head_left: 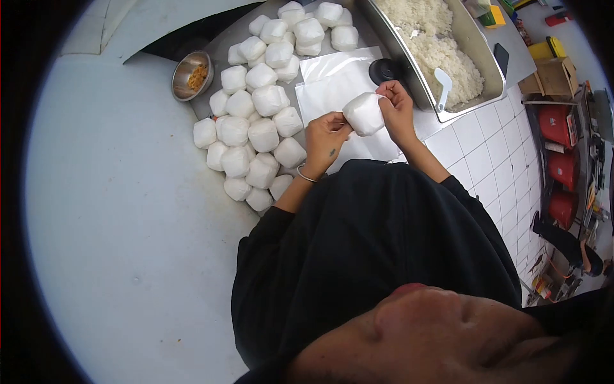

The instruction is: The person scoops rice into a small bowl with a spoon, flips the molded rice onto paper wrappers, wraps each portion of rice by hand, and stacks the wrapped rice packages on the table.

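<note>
A white paper-wrapped bundle (pixel 364 115) is held between my two hands, above white paper sheets (pixel 329 86) on the metal table. My left hand (pixel 327 137) pinches its left edge with thumb and fingers. At its upper right side, my right hand (pixel 397 110) grips the paper with closed fingers. Many similar wrapped bundles (pixel 262 136) lie piled to the left of the sheets. What is inside the wrapping is hidden.
A deep metal tray (pixel 501 95) of white rice stands at the upper right, with a white paddle (pixel 442 88) in it. Beside it lies a round black object (pixel 384 72). A metal bowl (pixel 181 88) with orange-brown food is at the upper left. Part of a person (pixel 563 242) shows far right.
</note>
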Motion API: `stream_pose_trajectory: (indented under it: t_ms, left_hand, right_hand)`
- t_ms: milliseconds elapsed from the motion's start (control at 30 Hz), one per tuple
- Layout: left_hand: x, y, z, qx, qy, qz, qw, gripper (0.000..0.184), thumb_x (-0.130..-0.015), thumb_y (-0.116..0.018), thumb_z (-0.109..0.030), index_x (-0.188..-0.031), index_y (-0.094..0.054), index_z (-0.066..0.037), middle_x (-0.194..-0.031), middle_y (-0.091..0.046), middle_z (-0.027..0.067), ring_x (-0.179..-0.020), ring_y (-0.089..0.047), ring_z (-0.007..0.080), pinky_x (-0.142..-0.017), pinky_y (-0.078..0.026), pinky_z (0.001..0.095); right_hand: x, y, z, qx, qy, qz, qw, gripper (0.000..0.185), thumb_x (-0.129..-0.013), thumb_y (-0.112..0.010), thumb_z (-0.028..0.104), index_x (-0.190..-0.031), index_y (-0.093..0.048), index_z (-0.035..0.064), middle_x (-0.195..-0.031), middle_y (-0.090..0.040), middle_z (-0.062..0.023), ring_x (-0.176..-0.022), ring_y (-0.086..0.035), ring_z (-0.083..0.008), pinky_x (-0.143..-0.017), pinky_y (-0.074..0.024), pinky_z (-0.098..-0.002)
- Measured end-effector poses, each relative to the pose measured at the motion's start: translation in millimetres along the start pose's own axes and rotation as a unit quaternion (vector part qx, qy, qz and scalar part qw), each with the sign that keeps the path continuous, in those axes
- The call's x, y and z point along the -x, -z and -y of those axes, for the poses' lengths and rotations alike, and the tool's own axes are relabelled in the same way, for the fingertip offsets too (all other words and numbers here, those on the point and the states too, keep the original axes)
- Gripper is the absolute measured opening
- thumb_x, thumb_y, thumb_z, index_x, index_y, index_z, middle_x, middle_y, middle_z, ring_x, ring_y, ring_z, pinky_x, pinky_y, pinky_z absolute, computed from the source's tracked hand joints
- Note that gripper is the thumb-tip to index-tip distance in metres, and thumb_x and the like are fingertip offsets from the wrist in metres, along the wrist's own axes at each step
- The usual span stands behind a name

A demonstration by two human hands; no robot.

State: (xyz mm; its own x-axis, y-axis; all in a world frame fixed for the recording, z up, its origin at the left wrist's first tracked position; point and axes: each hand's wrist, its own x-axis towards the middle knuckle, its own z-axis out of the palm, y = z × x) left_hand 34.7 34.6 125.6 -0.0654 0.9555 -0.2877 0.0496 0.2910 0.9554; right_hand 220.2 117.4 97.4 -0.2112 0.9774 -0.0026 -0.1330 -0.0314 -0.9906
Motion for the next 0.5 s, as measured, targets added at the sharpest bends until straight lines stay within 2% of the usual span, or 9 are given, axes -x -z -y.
stream_pose_trajectory:
  t_ms: [67, 133, 167, 200, 233, 300, 333, 400, 500]
  left_hand:
    - [-2.3, -0.2, 19.3, 0.245, 0.052, 0.077, 0.965, 0.032, -0.09, -0.075, -0.014, -0.116, -0.068, 0.003, -0.105, -0.071, 0.0059, -0.089, -0.069, 0.0139, -0.072, -0.055, 0.0267]
    - [2.3, -2.1, 4.9, 0.328, 0.081, 0.07, 0.939, 0.034, -0.09, -0.076, -0.019, -0.115, -0.067, 0.003, -0.107, -0.071, 0.0073, -0.094, -0.068, 0.0143, -0.078, -0.054, 0.0278]
    - [3.0, -4.9, -0.6, 0.369, 0.096, 0.069, 0.922, 0.036, -0.091, -0.076, -0.022, -0.115, -0.067, 0.003, -0.108, -0.071, 0.0079, -0.097, -0.068, 0.0144, -0.081, -0.054, 0.0283]
    - [2.6, -10.3, 0.2, 0.352, 0.108, 0.042, 0.929, 0.038, -0.091, -0.076, -0.024, -0.117, -0.067, 0.003, -0.109, -0.07, 0.0086, -0.098, -0.067, 0.0149, -0.083, -0.054, 0.0289]
    - [2.4, -16.8, 2.2, 0.337, 0.12, 0.016, 0.934, 0.041, -0.092, -0.076, -0.026, -0.118, -0.066, 0.004, -0.111, -0.069, 0.0093, -0.099, -0.067, 0.0153, -0.085, -0.054, 0.0294]
    - [4.1, -17.7, 1.8, 0.311, 0.142, -0.029, 0.939, 0.053, -0.092, -0.076, -0.033, -0.123, -0.06, 0.007, -0.117, -0.066, 0.0106, -0.102, -0.067, 0.0174, -0.087, -0.054, 0.0306]
    - [1.9, -16.6, 4.7, 0.343, 0.131, -0.045, 0.929, 0.054, -0.093, -0.075, -0.035, -0.124, -0.059, 0.005, -0.117, -0.066, 0.01, -0.101, -0.067, 0.0177, -0.087, -0.054, 0.0307]
    - [-3.1, -14.9, 18.4, 0.408, 0.109, -0.078, 0.903, 0.055, -0.094, -0.073, -0.039, -0.126, -0.058, 0.003, -0.117, -0.065, 0.0089, -0.1, -0.067, 0.0182, -0.087, -0.054, 0.0309]
    - [-5.7, -9.6, 35.4, 0.509, 0.051, -0.007, 0.859, 0.053, -0.097, -0.066, -0.046, -0.125, -0.057, -0.002, -0.113, -0.065, 0.007, -0.096, -0.067, 0.0174, -0.085, -0.055, 0.0315]
  right_hand:
    - [5.6, -14.0, 17.4, 0.079, 0.039, -0.048, 0.995, 0.02, -0.086, -0.052, -0.005, -0.103, -0.059, 0.0011, -0.091, -0.063, -0.0032, -0.082, -0.059, -0.0074, -0.072, -0.0457, -0.0209]
    - [9.7, -22.4, 22.0, 0.163, 0.089, -0.106, 0.977, 0.018, -0.085, -0.054, -0.004, -0.101, -0.061, 0.0012, -0.089, -0.065, -0.0043, -0.079, -0.059, -0.0076, -0.07, -0.0467, -0.0224]
    - [14.9, -27.4, 25.0, 0.215, 0.11, -0.097, 0.966, 0.017, -0.084, -0.057, -0.002, -0.099, -0.063, 0.003, -0.084, -0.066, -0.0075, -0.073, -0.062, -0.0115, -0.066, -0.0488, -0.0263]
    - [21.3, -33.0, 27.6, 0.266, 0.13, -0.087, 0.951, 0.016, -0.083, -0.059, 0.0, -0.097, -0.065, 0.0047, -0.08, -0.067, -0.0106, -0.067, -0.066, -0.0154, -0.063, -0.0508, -0.0302]
    - [25.8, -36.9, 26.9, 0.314, 0.194, -0.048, 0.928, 0.016, -0.082, -0.064, 0.001, -0.097, -0.067, 0.0068, -0.082, -0.068, -0.0107, -0.065, -0.067, -0.021, -0.061, -0.0521, -0.032]
    - [32.2, -46.1, 31.6, 0.286, 0.192, -0.004, 0.939, 0.015, -0.083, -0.062, -0.001, -0.096, -0.068, 0.0053, -0.083, -0.067, -0.0105, -0.068, -0.066, -0.0197, -0.06, -0.0525, -0.0311]
    - [30.6, -48.2, 35.5, 0.27, 0.189, 0.007, 0.944, 0.014, -0.085, -0.062, -0.001, -0.095, -0.069, 0.0051, -0.084, -0.066, -0.0094, -0.069, -0.065, -0.018, -0.058, -0.0528, -0.0297]
    - [29.6, -47.2, 38.4, 0.173, 0.073, 0.047, 0.981, 0.008, -0.089, -0.064, 0.001, -0.096, -0.065, 0.0045, -0.085, -0.063, -0.0065, -0.07, -0.063, -0.0154, -0.055, -0.0531, -0.0278]
    - [23.8, -43.0, 48.9, -0.015, -0.107, 0.109, 0.988, 0.008, -0.093, -0.067, 0.006, -0.096, -0.059, 0.0055, -0.086, -0.059, -0.0022, -0.069, -0.059, -0.0115, -0.05, -0.0529, -0.0258]
